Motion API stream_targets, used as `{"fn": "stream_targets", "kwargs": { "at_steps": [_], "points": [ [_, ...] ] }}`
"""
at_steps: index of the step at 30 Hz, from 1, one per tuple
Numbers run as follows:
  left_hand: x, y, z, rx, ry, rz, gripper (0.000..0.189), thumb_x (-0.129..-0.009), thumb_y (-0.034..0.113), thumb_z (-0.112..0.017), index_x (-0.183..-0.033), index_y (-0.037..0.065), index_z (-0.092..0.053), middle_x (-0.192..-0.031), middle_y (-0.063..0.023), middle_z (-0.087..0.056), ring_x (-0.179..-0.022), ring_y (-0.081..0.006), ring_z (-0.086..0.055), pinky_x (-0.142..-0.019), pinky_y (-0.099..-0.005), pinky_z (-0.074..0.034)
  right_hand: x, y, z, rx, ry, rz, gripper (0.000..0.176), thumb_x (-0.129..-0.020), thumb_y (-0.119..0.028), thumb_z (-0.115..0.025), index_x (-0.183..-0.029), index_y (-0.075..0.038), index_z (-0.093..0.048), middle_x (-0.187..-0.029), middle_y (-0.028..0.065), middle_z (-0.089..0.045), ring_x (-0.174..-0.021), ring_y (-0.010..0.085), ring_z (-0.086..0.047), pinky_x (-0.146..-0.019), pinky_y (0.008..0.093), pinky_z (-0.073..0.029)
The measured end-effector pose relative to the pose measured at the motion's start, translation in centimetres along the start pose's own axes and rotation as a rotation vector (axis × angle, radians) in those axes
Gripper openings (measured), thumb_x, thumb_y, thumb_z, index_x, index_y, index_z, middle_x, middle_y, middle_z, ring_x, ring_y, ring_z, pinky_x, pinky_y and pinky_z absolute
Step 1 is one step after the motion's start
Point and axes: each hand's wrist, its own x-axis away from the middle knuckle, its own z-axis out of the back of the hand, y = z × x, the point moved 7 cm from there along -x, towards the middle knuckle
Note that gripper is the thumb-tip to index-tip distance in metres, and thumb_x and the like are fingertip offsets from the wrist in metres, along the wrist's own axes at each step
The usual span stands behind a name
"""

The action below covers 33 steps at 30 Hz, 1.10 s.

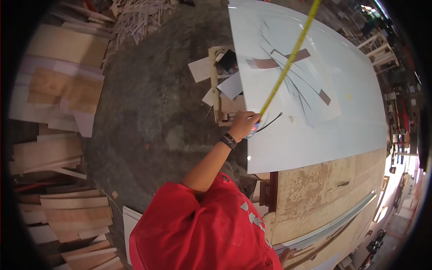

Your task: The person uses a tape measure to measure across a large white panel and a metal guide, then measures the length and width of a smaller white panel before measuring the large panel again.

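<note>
My left hand [245, 125] is closed around a tape measure [255, 128] at the near left edge of a large white sheet [292, 143]. Its yellow blade [290, 63] runs out over the sheet toward the top of the view. A dark cord or strap [272, 121] sticks out beside the tape measure. Thin strips and brown-ended pieces [265, 63] lie on the sheet. At the bottom, my right hand [286, 255] is partly in view by a metal rail [324, 223] on the wooden table; my body hides part of it, and its fingers are unclear.
Stacks of wood boards [67, 87] line the left side, with scrap strips [137, 18] at the top left. A wooden crate [215, 85] with offcuts stands beside the sheet. The worn wooden tabletop [306, 189] extends below the sheet. Wooden frames [380, 51] stand at the upper right.
</note>
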Motion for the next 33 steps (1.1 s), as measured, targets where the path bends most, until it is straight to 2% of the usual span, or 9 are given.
{"fn": "stream_targets", "kwargs": {
  "at_steps": [2, 6, 9, 14, 17, 18, 22, 26, 33],
  "points": [
    [0.1, 3.5, -0.2, -0.011, -0.02, -0.045, 0.032, -0.087, 0.029, -0.061, -0.077, 0.0, -0.073, -0.073, -0.017, -0.069, -0.062, -0.0195, -0.062, -0.062, -0.0331, -0.048, -0.7, 0.2, -0.1, -0.246, -0.097, -0.063, 0.071, -0.082, 0.002, -0.059, -0.146, -0.022, -0.036, -0.123, 0.0239, -0.051, -0.094, 0.0357, -0.064, -0.066, 0.0479, -0.055],
    [0.0, 6.9, -1.2, -0.118, -0.059, -0.11, 0.033, -0.088, 0.032, -0.06, -0.082, 0.003, -0.075, -0.077, -0.022, -0.068, -0.078, -0.0318, -0.064, -0.076, -0.0393, -0.05, 0.5, -2.0, -1.1, -0.247, -0.163, -0.087, 0.071, -0.082, 0.001, -0.059, -0.146, -0.02, -0.036, -0.124, 0.0235, -0.051, -0.096, 0.0353, -0.063, -0.069, 0.0472, -0.054],
    [-0.1, 8.2, -1.9, -0.156, -0.003, -0.18, 0.032, -0.088, 0.034, -0.06, -0.086, 0.006, -0.076, -0.078, -0.0224, -0.067, -0.09, -0.0354, -0.061, -0.083, -0.0417, -0.049, 1.1, -3.4, -1.4, -0.222, -0.187, -0.07, 0.071, -0.082, 0.0, -0.059, -0.146, -0.018, -0.036, -0.125, 0.0232, -0.052, -0.097, 0.035, -0.063, -0.071, 0.0466, -0.054],
    [-0.6, 10.7, -2.9, -0.104, -0.077, -0.136, 0.03, -0.089, 0.033, -0.057, -0.083, 0.012, -0.077, -0.079, -0.0182, -0.068, -0.087, -0.0347, -0.06, -0.079, -0.0434, -0.049, 1.5, -5.1, -1.6, -0.196, -0.221, -0.043, 0.071, -0.081, -0.001, -0.06, -0.146, -0.016, -0.036, -0.126, 0.0227, -0.052, -0.099, 0.0345, -0.062, -0.074, 0.0457, -0.053],
    [-0.6, 12.6, -3.2, -0.108, -0.037, -0.215, 0.031, -0.09, 0.033, -0.056, -0.084, 0.011, -0.076, -0.079, -0.0183, -0.068, -0.087, -0.0344, -0.06, -0.079, -0.0433, -0.049, 1.5, -6.0, -1.6, -0.184, -0.236, -0.022, 0.071, -0.081, -0.001, -0.06, -0.146, -0.015, -0.036, -0.126, 0.0224, -0.052, -0.101, 0.0342, -0.061, -0.076, 0.0451, -0.053],
    [-0.4, 13.3, -3.1, -0.105, -0.014, -0.198, 0.031, -0.09, 0.031, -0.059, -0.085, 0.006, -0.076, -0.078, -0.0237, -0.066, -0.085, -0.0344, -0.061, -0.079, -0.042, -0.048, 1.5, -6.4, -1.6, -0.18, -0.242, -0.015, 0.071, -0.081, -0.002, -0.06, -0.146, -0.014, -0.036, -0.126, 0.0223, -0.052, -0.101, 0.0341, -0.061, -0.077, 0.0449, -0.053],
    [-0.3, 14.8, -3.4, -0.141, -0.026, -0.211, 0.032, -0.09, 0.033, -0.058, -0.085, 0.008, -0.076, -0.079, -0.0243, -0.065, -0.085, -0.0357, -0.06, -0.08, -0.0425, -0.047, 1.5, -7.5, -1.4, -0.157, -0.256, 0.004, 0.071, -0.081, -0.002, -0.06, -0.146, -0.013, -0.036, -0.127, 0.0219, -0.053, -0.103, 0.0336, -0.06, -0.079, 0.0442, -0.052],
    [-0.7, 15.1, -3.9, -0.096, 0.008, -0.264, 0.031, -0.09, 0.034, -0.058, -0.085, 0.008, -0.076, -0.079, -0.0237, -0.065, -0.085, -0.0356, -0.06, -0.08, -0.043, -0.047, 1.6, -8.2, -1.2, -0.146, -0.267, 0.017, 0.071, -0.08, -0.003, -0.061, -0.146, -0.011, -0.036, -0.128, 0.0215, -0.053, -0.105, 0.0332, -0.06, -0.082, 0.0435, -0.051],
    [-0.6, 15.8, -4.1, -0.002, -0.028, -0.152, 0.029, -0.089, 0.031, -0.06, -0.087, 0.007, -0.076, -0.081, -0.02, -0.067, -0.089, -0.0358, -0.06, -0.085, -0.0426, -0.045, 1.7, -8.7, -0.6, -0.133, -0.275, 0.031, 0.071, -0.079, -0.004, -0.061, -0.146, -0.007, -0.036, -0.13, 0.0207, -0.054, -0.109, 0.0325, -0.059, -0.086, 0.0422, -0.051]
  ]
}}
